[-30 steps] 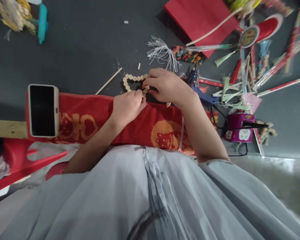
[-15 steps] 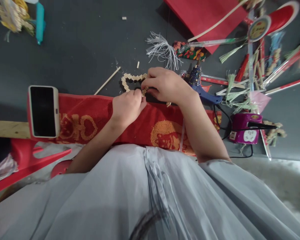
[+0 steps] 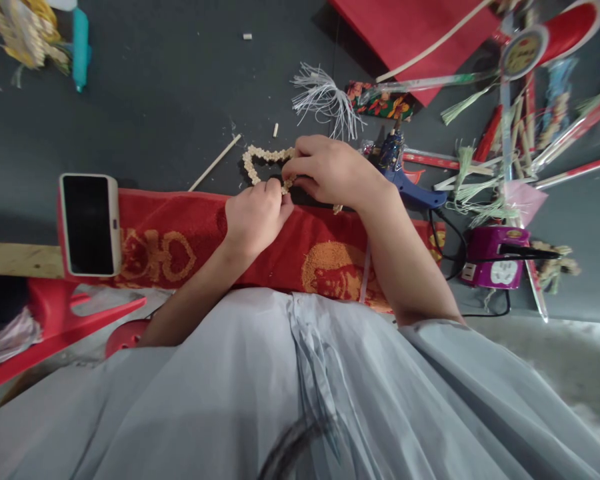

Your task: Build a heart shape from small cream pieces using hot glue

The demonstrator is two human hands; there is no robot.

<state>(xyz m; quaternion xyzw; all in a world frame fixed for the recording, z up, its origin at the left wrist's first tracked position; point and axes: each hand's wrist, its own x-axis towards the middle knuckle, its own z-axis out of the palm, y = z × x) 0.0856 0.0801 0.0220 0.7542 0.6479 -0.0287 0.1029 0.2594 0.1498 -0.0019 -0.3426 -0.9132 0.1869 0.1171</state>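
A pale beige braided cord (image 3: pixel 267 155) is bent into a loop on the dark table, just past the red towel. My left hand (image 3: pixel 257 212) grips the loop's near side, its fingers curled and its wrist over the towel. From the right, my right hand (image 3: pixel 325 167) pinches the same cord close to the left fingertips. A short end of cord shows below the right hand; the stretch between is hidden by my fingers. A thin pale stick (image 3: pixel 215 163) lies left of the loop. Right of my right hand rests a blue glue gun (image 3: pixel 410 187).
A phone (image 3: pixel 90 225) lies on the left end of the red towel (image 3: pixel 205 257). On the right are a purple power socket (image 3: pixel 497 257) with cables, a spool of red ribbon (image 3: pixel 570 33) and a red sheet (image 3: pixel 410 27). A white string tassel (image 3: pixel 325 100) lies beyond my hands.
Both hands keep their hold on the cord with hardly any movement. The view has shifted very slightly.
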